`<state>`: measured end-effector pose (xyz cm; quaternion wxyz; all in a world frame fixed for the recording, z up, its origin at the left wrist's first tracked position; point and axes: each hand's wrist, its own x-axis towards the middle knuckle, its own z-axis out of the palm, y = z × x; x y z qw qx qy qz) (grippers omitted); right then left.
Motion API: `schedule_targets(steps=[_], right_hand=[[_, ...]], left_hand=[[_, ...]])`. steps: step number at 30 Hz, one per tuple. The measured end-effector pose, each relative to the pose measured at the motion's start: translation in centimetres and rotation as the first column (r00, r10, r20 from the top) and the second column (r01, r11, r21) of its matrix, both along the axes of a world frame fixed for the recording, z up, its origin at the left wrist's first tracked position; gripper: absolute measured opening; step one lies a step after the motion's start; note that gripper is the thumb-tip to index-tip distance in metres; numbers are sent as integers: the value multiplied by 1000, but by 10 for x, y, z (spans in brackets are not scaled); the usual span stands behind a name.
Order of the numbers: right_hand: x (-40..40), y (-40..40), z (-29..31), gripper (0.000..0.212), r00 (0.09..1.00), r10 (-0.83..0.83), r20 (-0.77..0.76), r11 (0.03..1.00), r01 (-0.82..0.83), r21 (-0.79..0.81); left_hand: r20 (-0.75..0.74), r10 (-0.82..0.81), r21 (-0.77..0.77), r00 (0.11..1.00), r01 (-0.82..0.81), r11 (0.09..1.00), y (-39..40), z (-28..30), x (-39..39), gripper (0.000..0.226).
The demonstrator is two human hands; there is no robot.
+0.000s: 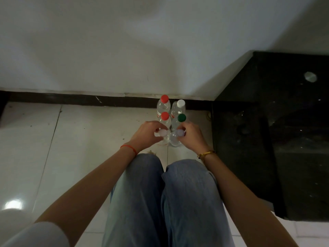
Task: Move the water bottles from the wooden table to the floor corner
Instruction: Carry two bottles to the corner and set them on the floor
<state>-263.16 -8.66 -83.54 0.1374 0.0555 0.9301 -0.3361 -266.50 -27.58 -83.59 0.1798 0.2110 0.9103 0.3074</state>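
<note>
Several clear water bottles stand upright in two rows on the white tiled floor, close to the wall. The far pair has a red cap and a white cap. Behind them come a red-capped bottle and a green-capped bottle. Nearest me are two bottles with pale caps. My left hand grips the neck of the left pale-capped bottle. My right hand grips the neck of the right pale-capped bottle. Both bottles rest on the floor.
A dark glass-topped cabinet stands right of the bottles, forming the corner with the white wall and its dark baseboard. My knees in blue jeans are just behind my hands. Tiled floor extends to the left.
</note>
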Motion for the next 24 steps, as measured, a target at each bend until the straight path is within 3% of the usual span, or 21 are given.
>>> schedule_targets(steps=[13,24], right_hand=[[-2,2,10,31,996,75,41,997,-74,-18],[-8,5,32,43,995,90,-34,992,-87,86]], left_hand=[[41,-22,-81,999,25,996,0,-5,-2,34],[-167,44,-110,985,-63,992,-10,16,5,47]])
